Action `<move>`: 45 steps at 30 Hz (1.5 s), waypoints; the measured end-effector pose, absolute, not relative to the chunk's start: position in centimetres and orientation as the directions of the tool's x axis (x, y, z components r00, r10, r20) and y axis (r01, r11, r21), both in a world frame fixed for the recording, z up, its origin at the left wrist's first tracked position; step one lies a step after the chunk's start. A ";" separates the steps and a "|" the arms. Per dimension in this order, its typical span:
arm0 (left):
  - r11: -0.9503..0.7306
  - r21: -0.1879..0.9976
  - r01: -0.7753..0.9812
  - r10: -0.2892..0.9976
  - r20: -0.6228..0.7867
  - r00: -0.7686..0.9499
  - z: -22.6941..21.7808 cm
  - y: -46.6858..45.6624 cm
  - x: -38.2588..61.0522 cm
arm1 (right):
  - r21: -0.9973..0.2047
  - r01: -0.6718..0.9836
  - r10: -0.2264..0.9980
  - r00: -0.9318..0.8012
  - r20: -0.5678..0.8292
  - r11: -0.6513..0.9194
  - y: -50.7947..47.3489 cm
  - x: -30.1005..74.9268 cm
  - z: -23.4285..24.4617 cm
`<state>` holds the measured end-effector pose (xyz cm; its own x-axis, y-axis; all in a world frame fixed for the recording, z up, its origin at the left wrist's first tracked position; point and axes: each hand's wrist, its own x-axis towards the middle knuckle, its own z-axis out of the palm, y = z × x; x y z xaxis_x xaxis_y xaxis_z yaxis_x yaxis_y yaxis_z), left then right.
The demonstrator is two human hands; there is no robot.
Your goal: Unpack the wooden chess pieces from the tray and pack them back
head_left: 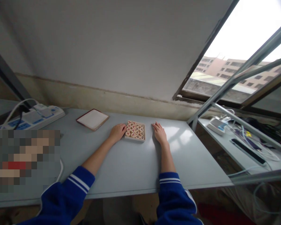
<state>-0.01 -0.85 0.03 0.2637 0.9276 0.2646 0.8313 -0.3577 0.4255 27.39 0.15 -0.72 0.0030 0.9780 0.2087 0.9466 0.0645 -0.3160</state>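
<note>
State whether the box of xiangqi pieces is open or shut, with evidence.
Open: no lid covers the box, and the round xiangqi pieces show their characters from above.

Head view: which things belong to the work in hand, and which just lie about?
In hand: box of round marked pieces, left hand at its side, right hand resting nearby; perhaps the red-edged white panel.

Lying about: left-side power strip, black bar on the right-hand desk.

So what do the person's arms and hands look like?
The left hand and right hand are bare, no gloves showing. The left sleeve and right sleeve are blue, each with two white stripes near its end and white piping along the outside.
</note>
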 end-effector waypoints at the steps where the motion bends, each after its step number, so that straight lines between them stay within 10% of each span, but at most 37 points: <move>1: -0.355 0.434 0.828 0.928 0.267 0.259 0.0 -0.9 0.0 | -0.317 0.947 0.976 0.027 0.215 0.044 0.1 28.2 -0.8; 11: -0.326 0.591 0.738 0.912 0.402 0.081 -1.1 0.8 -0.1 | -0.218 0.975 0.897 0.141 0.420 -0.052 -0.7 30.5 0.4; 14: -0.292 0.629 0.720 0.945 0.307 0.115 -0.9 2.3 -0.3 | -0.136 0.986 0.837 -0.003 0.547 0.092 -0.3 26.3 2.3; 20: -0.262 0.646 0.717 0.964 0.213 0.160 -0.3 3.5 -0.7 | -0.095 0.870 0.844 -0.435 0.316 0.484 1.1 18.9 3.0; 35: -0.367 0.649 0.666 0.929 0.289 0.230 -0.9 2.6 -0.4 | -0.285 0.920 0.817 -0.061 0.574 0.270 1.3 22.1 1.9; 45: -0.360 0.646 0.673 0.932 0.282 0.228 -0.9 2.5 -0.4 | -0.438 0.857 0.901 -0.066 0.429 0.271 1.2 24.0 1.6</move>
<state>-0.36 2.53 -0.91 0.2277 0.9319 0.2823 0.6734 -0.3602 0.6456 24.00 1.17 1.63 -0.0663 0.9010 0.4287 0.8573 0.2713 -0.4376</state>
